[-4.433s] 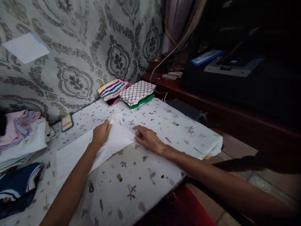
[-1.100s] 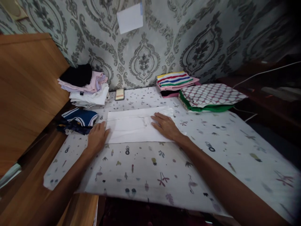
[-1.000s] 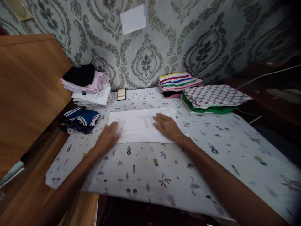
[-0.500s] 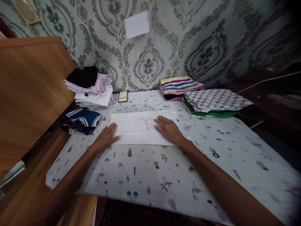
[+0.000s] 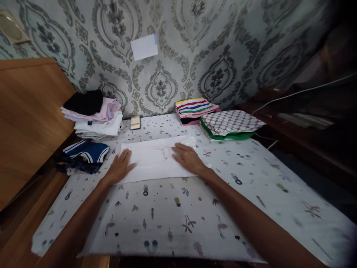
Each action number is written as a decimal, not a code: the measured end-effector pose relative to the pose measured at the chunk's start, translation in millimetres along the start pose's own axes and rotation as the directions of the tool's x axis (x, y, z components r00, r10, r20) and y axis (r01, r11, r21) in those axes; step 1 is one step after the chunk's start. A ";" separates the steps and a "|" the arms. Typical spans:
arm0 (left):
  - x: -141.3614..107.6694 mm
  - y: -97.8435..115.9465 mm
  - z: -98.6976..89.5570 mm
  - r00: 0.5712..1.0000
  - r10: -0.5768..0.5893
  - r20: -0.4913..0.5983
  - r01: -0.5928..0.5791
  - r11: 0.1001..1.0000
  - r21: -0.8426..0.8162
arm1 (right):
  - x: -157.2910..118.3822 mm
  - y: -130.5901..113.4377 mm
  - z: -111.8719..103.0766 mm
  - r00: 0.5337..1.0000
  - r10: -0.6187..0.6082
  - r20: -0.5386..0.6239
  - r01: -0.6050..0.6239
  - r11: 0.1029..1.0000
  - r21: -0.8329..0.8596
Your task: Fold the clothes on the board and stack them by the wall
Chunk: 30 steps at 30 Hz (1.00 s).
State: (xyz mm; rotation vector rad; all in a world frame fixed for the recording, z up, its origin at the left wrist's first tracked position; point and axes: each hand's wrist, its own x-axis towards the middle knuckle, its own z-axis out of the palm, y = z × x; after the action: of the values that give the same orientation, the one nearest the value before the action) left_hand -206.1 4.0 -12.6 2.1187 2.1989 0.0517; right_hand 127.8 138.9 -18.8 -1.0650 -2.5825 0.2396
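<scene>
A white folded garment (image 5: 150, 163) lies flat on the table, longer from side to side than front to back. Its exact kind cannot be made out. At its left end my left hand (image 5: 120, 166) rests palm down, fingers stretched out over the edge of the cloth. My right hand (image 5: 188, 158) lies flat on the right part of the garment, fingers pointing left. A small bunched bit of white fabric (image 5: 166, 153) shows just left of the right fingertips. Neither hand grips anything.
Patterned white cloth (image 5: 156, 219) covers the table. Folded clothes (image 5: 99, 124) are stacked at the back left, with blue garments (image 5: 89, 152) in front. A small framed card (image 5: 135, 123) stands near the wall. Striped clothes (image 5: 195, 106) and patterned fabric (image 5: 231, 122) lie back right; wood panel (image 5: 30, 126) left.
The whole view has shifted, so everything appears further left and slightly lower. Both hands stay flat on the white garment, which looks the same.
</scene>
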 end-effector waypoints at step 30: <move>102.1 -82.4 -34.9 0.938 -0.336 -0.086 0.272 0.866 -0.419 | 18.9 -189.1 10.7 0.792 -0.591 0.152 0.575 0.806 0.140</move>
State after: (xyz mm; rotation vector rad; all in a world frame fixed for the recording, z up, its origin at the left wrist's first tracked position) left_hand -294.8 104.0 11.1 1.5788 2.3290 0.6131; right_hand -11.8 18.5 28.6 -0.1729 -2.8898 0.2998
